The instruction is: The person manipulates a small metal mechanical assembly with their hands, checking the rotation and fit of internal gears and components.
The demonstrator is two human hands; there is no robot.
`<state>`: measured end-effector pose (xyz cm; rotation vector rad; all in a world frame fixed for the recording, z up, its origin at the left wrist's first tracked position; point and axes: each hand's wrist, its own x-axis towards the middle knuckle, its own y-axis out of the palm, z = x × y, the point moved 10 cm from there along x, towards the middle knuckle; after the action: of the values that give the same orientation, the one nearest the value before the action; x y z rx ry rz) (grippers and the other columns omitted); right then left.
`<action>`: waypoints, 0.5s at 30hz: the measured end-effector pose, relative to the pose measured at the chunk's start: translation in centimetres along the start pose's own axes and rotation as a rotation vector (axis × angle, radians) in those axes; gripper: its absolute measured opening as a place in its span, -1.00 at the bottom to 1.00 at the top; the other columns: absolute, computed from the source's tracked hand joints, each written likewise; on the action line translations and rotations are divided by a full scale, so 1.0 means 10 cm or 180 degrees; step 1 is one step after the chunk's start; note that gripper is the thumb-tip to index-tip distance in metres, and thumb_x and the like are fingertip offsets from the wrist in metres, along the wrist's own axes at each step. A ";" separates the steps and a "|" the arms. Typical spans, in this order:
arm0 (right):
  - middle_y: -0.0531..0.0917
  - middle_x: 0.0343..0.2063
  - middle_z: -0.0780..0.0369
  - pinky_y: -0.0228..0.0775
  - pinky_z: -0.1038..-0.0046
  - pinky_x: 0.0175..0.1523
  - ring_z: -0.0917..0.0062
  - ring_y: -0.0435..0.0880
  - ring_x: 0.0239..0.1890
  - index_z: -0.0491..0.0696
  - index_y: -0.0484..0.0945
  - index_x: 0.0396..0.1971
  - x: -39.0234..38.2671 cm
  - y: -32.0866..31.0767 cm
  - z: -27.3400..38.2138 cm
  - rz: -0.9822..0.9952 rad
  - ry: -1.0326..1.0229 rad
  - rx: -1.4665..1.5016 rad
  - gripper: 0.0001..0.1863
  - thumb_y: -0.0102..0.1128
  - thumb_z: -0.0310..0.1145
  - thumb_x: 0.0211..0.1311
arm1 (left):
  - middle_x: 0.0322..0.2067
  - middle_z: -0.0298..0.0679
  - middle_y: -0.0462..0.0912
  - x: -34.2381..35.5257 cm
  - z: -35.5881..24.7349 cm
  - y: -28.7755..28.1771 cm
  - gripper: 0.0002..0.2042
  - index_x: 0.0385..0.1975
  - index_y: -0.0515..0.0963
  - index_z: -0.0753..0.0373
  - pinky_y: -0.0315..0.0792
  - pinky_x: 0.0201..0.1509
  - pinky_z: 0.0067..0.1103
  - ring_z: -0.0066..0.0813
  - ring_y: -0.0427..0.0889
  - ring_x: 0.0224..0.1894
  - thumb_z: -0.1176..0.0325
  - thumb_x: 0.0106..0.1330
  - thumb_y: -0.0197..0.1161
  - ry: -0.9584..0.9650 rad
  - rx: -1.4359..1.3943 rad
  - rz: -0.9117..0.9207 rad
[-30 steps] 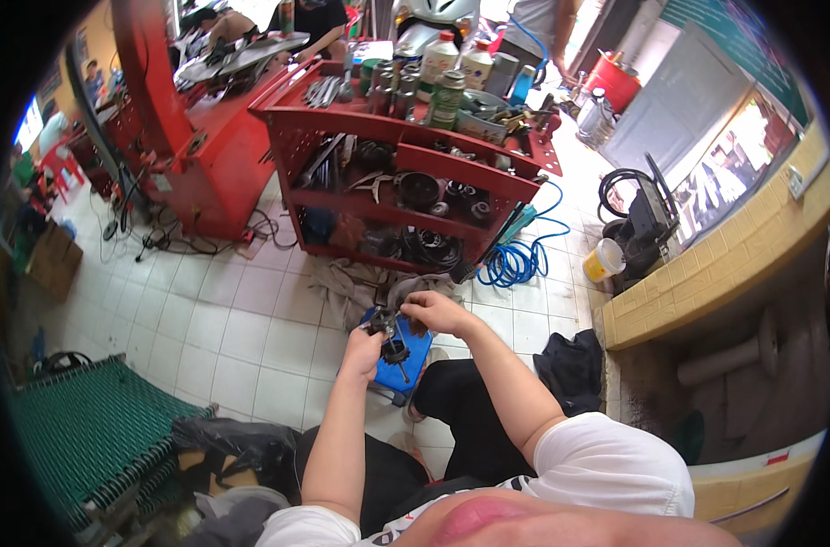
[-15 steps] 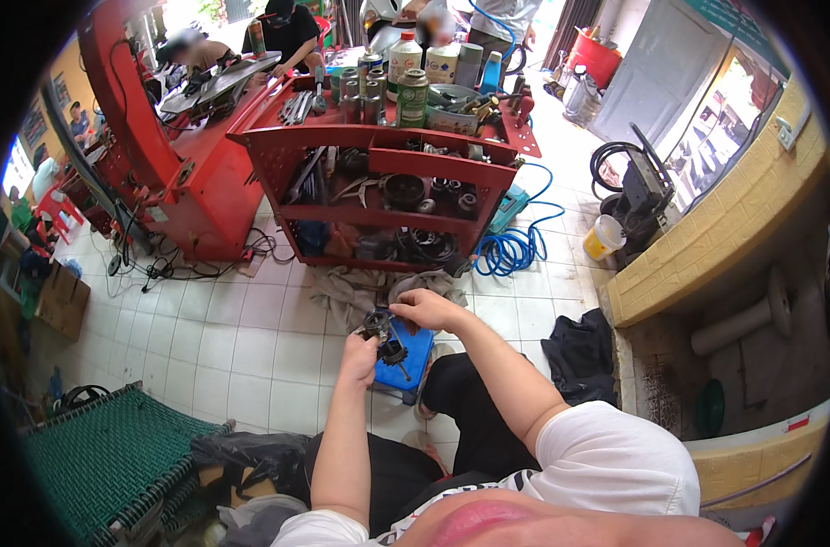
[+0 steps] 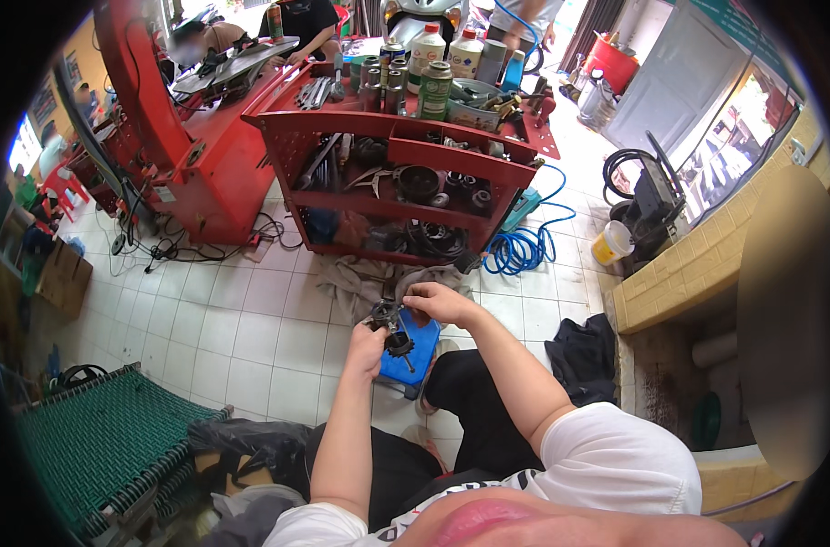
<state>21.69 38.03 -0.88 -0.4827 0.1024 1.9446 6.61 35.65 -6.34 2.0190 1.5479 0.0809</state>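
My left hand [image 3: 368,348] is closed around the near side of a dark metal gear assembly [image 3: 398,344], which has a toothed wheel and a thin rod sticking out below. My right hand [image 3: 438,303] is at the far right side of the same part. Its thumb and fingers are pinched together by the part's upper end; what lies between them is too small to make out. Both hands hold the work above a low blue plastic stool [image 3: 419,345], between my knees.
A red tool cart [image 3: 360,206] with bottles, spray cans and tools stands ahead, grey rags [image 3: 347,284] at its foot. A coiled blue hose [image 3: 522,252] lies to its right. Dark cloth [image 3: 583,358] lies right, a green woven lounger [image 3: 114,447] left. People work beyond the cart.
The whole scene has shifted slightly in view, and a blurred shape has appeared at the right edge. My left hand still grips the gear assembly; my right fingers remain pinched beside it.
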 end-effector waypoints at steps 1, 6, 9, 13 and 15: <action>0.66 -0.37 0.29 0.57 0.45 -0.20 0.56 0.69 -0.37 -0.14 0.58 -0.12 0.01 0.00 -0.03 0.0019 0.0059 -0.0076 -0.70 0.17 -0.16 0.57 | -0.26 -0.36 0.72 -0.01 -0.02 0.02 -0.87 -0.21 0.69 0.30 0.50 -0.09 -0.54 -0.58 0.64 -0.23 0.59 0.32 0.26 -0.0003 0.0006 -0.0001; 0.64 -0.40 0.29 0.56 0.45 -0.21 0.56 0.69 -0.38 -0.14 0.56 -0.10 0.00 0.06 0.06 0.0027 0.0060 -0.0106 -0.68 0.15 -0.14 0.59 | -0.24 -0.36 0.72 0.00 0.01 -0.03 -0.86 -0.19 0.69 0.28 0.50 -0.07 -0.53 -0.57 0.65 -0.21 0.58 0.33 0.26 -0.0038 0.0019 0.0008; 0.64 -0.42 0.30 0.56 0.45 -0.21 0.57 0.68 -0.38 -0.14 0.55 -0.06 -0.05 0.09 0.15 0.0075 -0.0276 0.0161 -0.66 0.13 -0.12 0.60 | -0.23 -0.37 0.72 0.00 0.02 -0.01 -0.86 -0.18 0.69 0.27 0.49 -0.06 -0.53 -0.57 0.64 -0.19 0.57 0.33 0.26 -0.0045 -0.0035 0.0055; 0.64 -0.42 0.31 0.56 0.45 -0.22 0.57 0.69 -0.37 -0.14 0.55 -0.05 0.00 0.10 0.08 0.0056 -0.0256 0.0002 -0.66 0.11 -0.12 0.61 | -0.22 -0.37 0.71 0.04 0.08 -0.06 -0.87 -0.17 0.68 0.27 0.48 -0.05 -0.53 -0.57 0.62 -0.19 0.56 0.34 0.28 -0.0052 0.0019 0.0021; 0.64 -0.42 0.30 0.57 0.45 -0.22 0.57 0.70 -0.37 -0.14 0.55 -0.06 0.00 0.08 0.03 0.0004 -0.0094 -0.0214 -0.67 0.10 -0.13 0.62 | -0.23 -0.38 0.71 0.03 0.09 -0.03 -0.87 -0.18 0.68 0.26 0.47 -0.06 -0.54 -0.58 0.61 -0.20 0.55 0.34 0.28 -0.0055 0.0015 0.0011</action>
<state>20.90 37.82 -0.72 -0.4981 0.0186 1.9606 6.79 35.62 -7.30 2.0209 1.5354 0.0608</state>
